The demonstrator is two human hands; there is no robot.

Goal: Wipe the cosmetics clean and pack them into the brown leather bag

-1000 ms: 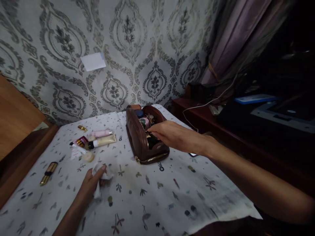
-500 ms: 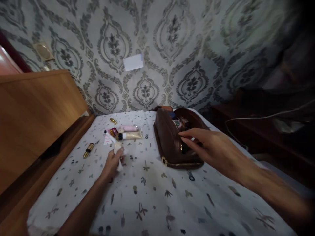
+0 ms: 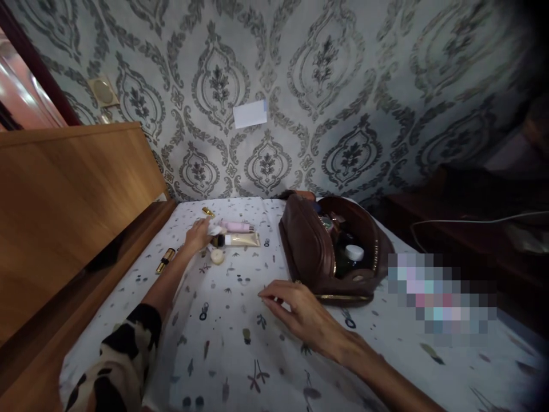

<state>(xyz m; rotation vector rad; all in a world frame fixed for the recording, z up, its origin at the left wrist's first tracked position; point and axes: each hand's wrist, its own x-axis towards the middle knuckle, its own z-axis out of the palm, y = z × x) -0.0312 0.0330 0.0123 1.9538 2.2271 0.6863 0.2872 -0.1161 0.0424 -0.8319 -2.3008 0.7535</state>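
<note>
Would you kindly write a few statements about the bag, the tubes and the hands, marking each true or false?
1. The brown bag stands open. True.
2. Both hands are inside the bag. False: the right hand is outside it, over the patterned cloth, and the left hand is near the tubes.
3. The pink tube lies beyond the cream tube. True.
4. The tubes lie to the right of the bag. False: they lie to its left.
5. A white lid shows inside the bag. True.

Home room with ornate patterned wallpaper (image 3: 278,86)
</note>
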